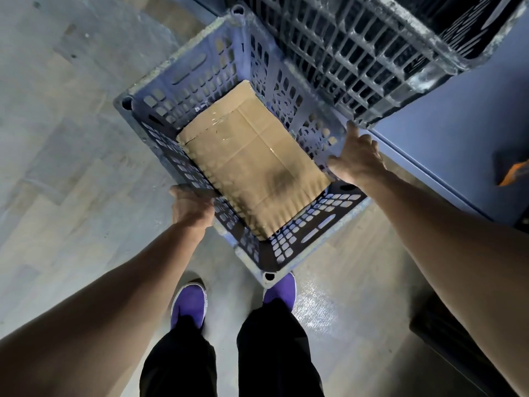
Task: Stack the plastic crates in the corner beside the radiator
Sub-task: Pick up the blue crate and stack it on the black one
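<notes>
Blue crate (200,73): left fingers (197,202) clench its rim, right fingers (352,132) splayed at opposite rim

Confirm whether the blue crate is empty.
No, a flat cardboard sheet lies on the bottom of the blue crate.

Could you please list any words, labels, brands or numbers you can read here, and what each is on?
No text can be read. The blue crate shows only moulded ornament; the cardboard sheet bears no print; pale marks on the black crate are cut off and illegible.
</notes>
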{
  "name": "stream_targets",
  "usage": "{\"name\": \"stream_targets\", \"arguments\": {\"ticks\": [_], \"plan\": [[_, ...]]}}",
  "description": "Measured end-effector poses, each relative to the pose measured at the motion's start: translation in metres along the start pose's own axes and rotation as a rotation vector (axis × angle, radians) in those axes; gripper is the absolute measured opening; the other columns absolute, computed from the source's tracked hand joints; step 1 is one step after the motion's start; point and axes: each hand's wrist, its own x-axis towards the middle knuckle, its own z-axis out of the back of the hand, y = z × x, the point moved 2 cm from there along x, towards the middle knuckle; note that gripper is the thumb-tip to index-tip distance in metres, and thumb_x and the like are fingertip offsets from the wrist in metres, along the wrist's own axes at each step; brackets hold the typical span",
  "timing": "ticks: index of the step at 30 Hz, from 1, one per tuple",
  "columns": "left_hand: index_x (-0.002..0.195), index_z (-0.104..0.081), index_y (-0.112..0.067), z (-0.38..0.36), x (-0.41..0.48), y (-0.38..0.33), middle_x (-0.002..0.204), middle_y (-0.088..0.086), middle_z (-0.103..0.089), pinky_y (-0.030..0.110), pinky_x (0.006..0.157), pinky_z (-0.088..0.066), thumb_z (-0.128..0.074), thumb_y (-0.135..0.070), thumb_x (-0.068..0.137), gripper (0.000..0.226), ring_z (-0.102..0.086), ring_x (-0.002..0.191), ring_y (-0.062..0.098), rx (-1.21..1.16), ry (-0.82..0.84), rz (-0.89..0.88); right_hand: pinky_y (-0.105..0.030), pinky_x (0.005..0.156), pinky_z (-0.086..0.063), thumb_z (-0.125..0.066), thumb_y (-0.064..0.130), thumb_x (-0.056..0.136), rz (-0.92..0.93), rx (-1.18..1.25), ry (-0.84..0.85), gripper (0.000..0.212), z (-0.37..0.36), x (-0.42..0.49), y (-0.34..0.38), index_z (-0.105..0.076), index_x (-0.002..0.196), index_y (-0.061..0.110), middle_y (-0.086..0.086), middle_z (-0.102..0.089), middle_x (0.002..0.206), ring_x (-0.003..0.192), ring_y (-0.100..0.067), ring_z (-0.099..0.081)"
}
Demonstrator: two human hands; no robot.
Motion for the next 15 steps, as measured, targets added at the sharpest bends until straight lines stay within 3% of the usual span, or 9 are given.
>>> {"name": "stream_targets", "arguments": {"ticks": [2, 4, 6, 10, 15], "plan": [[0.107, -0.035, -0.014, 0.008, -0.002, 0.008, 0.093, 0.009, -0.05, 0.051, 0.072, -0.059, -0.062, -0.008, 0.085, 0.036, -0.062, 0.092, 0.037, 0.037, -0.02, 0.006, -0.06, 0.11, -0.033, -0.066, 0.034, 0.09, -0.049, 0.086, 0.064, 0.08, -0.005, -0.008, -0.003, -0.015, 0.152, 0.032, -0.027, -0.024, 0.151, 0.142, -0.048, -0.02], [0.108, -0.039, -0.014, 0.019, -0.009, 0.018, 0.095, 0.012, -0.054, 0.049, 0.074, -0.059, -0.063, -0.012, 0.082, 0.035, -0.063, 0.092, 0.039, 0.083, -0.051, 0.005, -0.051, 0.092, -0.049, -0.065, 0.032, 0.089, -0.074, 0.151, 0.053, 0.061, -0.014, -0.02, -0.011, -0.03, 0.139, 0.03, -0.023, -0.041, 0.135, 0.126, -0.047, -0.041], [0.111, -0.044, -0.013, 0.034, -0.014, 0.029, 0.101, 0.015, -0.06, 0.046, 0.077, -0.058, -0.064, -0.016, 0.082, 0.036, -0.062, 0.094, 0.039, 0.153, -0.077, -0.009, -0.039, 0.073, -0.049, -0.062, 0.032, 0.088, -0.087, 0.162, 0.046, 0.049, -0.019, -0.034, -0.014, -0.037, 0.129, 0.025, -0.019, -0.051, 0.117, 0.105, -0.038, -0.054], [0.112, -0.049, -0.014, 0.058, -0.027, 0.046, 0.102, 0.016, -0.063, 0.041, 0.073, -0.05, -0.059, -0.028, 0.09, 0.028, -0.06, 0.092, 0.039, 0.245, -0.103, -0.087, -0.048, 0.079, -0.056, -0.062, 0.032, 0.09, -0.1, 0.151, 0.05, 0.049, -0.026, -0.068, -0.012, -0.042, 0.127, 0.006, -0.016, -0.053, 0.116, 0.099, -0.032, -0.057], [0.113, -0.045, -0.02, 0.094, -0.04, 0.048, 0.089, 0.007, -0.061, 0.037, 0.06, -0.049, -0.05, -0.03, 0.097, 0.02, -0.058, 0.072, 0.03, 0.266, -0.086, -0.162, -0.048, 0.077, -0.055, -0.061, 0.031, 0.092, -0.101, 0.145, -0.009, 0.043, -0.024, -0.12, -0.011, -0.047, 0.121, 0.002, -0.015, -0.056, 0.103, 0.091, -0.03, -0.06]]}}
